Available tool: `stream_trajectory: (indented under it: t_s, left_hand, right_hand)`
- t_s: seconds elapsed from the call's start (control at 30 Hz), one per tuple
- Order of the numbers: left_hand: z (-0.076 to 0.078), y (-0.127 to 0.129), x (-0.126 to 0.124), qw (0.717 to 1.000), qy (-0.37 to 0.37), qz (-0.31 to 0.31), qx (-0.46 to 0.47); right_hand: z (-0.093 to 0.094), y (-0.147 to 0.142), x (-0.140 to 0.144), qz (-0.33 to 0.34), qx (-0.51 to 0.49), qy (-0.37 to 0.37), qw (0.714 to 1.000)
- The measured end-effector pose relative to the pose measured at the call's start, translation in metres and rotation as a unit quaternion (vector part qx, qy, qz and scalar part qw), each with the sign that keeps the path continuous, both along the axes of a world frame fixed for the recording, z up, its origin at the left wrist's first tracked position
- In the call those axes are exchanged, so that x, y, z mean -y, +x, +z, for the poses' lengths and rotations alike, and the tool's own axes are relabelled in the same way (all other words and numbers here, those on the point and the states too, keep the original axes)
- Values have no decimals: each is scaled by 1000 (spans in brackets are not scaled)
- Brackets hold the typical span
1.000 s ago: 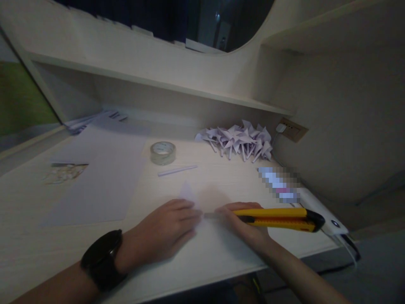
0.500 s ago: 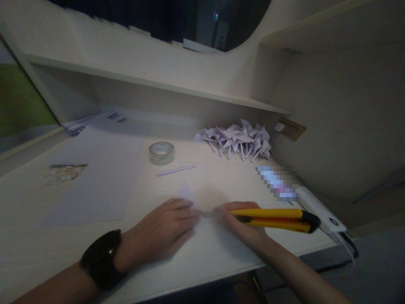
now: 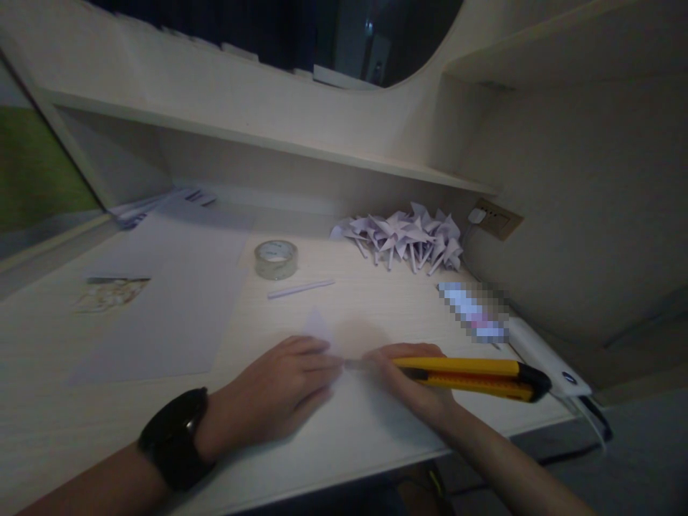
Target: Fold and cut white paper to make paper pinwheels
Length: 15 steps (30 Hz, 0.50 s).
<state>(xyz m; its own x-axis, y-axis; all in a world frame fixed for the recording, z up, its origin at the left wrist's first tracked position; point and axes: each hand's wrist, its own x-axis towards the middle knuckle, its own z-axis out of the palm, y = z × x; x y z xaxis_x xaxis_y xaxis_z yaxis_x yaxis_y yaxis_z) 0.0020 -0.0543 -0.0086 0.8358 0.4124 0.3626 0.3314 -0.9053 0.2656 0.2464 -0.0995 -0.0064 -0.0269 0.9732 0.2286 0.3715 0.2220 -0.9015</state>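
Yellow and black, the cutter (image 3: 473,376) lies in the right hand (image 3: 411,383), which is closed around its front part. Its long axis runs almost level across the view, from the fingers out to the right, and the rear end points away from the left hand (image 3: 279,394). The blade tip (image 3: 355,364) comes out toward the left and meets the paper (image 3: 322,328) just in front of the left fingertips. The left hand is flat and spread, palm down, and presses this pale paper onto the table (image 3: 48,373); it grips nothing. A black watch (image 3: 173,437) sits on the left wrist.

The paper is small and folded, with one pointed corner standing out beyond the left hand, on the far side. So the paper lies between both hands, touching the left one, and the blade reaches it from the right. The left hand is nearer to it.

Taking the left hand as landmark: a tape roll (image 3: 276,259) stands well beyond it, and a thin paper strip (image 3: 301,288) lies between the roll and the hand. A large sheet (image 3: 172,301) lies to its left. Far beyond and to the right, a heap of folded paper cranes (image 3: 408,240) rests near the wall socket (image 3: 494,219). A white device (image 3: 542,358) lies just behind the cutter. No container is in view.
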Motion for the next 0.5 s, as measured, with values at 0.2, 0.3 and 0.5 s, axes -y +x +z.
stream_trajectory:
  t_s: [0.2,0.3,0.5]
  left_hand:
    - [-1,1,-1,1000,7,-12,28]
    - [-2,1,-2,999,11,-12,35]
    - [-1,1,-1,1000,3,-7,7]
  right_hand:
    - [4,-4,1,5,89,67,994]
    - [5,-4,1,-10,120,87,989]
    - [6,-3,0,-3,145,141,979]
